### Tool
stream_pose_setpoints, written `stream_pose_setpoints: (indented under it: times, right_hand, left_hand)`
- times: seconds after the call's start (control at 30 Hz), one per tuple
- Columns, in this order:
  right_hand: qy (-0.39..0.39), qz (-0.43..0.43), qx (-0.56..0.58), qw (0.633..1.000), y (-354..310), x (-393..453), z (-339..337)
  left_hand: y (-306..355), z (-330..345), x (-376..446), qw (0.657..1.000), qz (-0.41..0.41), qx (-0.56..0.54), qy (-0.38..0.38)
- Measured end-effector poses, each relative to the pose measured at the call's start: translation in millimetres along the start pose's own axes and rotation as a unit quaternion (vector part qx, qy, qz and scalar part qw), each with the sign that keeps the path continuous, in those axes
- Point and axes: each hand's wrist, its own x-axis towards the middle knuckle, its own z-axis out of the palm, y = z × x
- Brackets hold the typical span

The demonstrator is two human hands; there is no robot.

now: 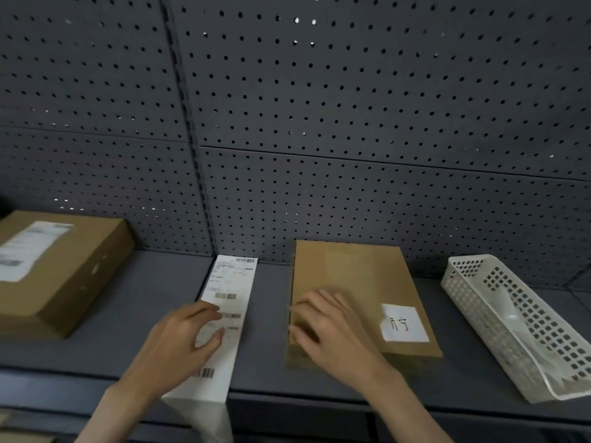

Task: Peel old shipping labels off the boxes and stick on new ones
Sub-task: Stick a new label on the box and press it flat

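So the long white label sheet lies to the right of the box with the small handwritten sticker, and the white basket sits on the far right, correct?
Not quite. In the head view the long label sheet lies to the left of the box with the small handwritten sticker, under the left hand. The white basket does sit on the far right.

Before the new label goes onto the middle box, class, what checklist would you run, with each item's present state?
1. New label sheet within reach: ok, left hand lies on it.
2. Label lifted off the shelf: not ok, it lies flat.
3. Middle box steadied: ok, right hand rests on its near left part.
4. Old shipping label gone from box top: ok, only a small handwritten sticker remains.
5. Backing peeled from the label: cannot tell.
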Motion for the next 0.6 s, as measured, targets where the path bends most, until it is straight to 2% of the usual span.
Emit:
stream_pose_setpoints:
  times: [0.13, 0.27, 0.4, 0.5, 0.6]
  right_hand:
    - [0.0, -0.083, 0.001, 0.997, -37.7, 14.2, 29.2]
    - [-0.036, -0.16, -0.049, 0.985, -65.9, 20.4, 66.1]
    - [-0.088, -0.156, -0.08, 0.981, -77.0, 24.5, 87.0]
    - [-0.143, -0.164, -0.05, 0.975, -79.1, 23.2, 97.7]
    - [-0.145, -0.149, -0.026, 0.978, -80.8, 19.1, 100.7]
  left_hand:
    - [-15.7, -2.2, -23.0, 0.999, -0.029, 0.014, -0.008]
    - [-23.9, -1.1, -43.8, 0.999, -0.046, 0.008, -0.003]
    - [-26.1, 3.0, -57.4, 0.999, -0.041, -0.012, -0.006]
    - [-30.9, 11.2, -62.5, 0.999, -0.037, -0.025, 0.0]
    - [-33.7, 16.6, -65.5, 0.995, -0.057, -0.075, 0.014]
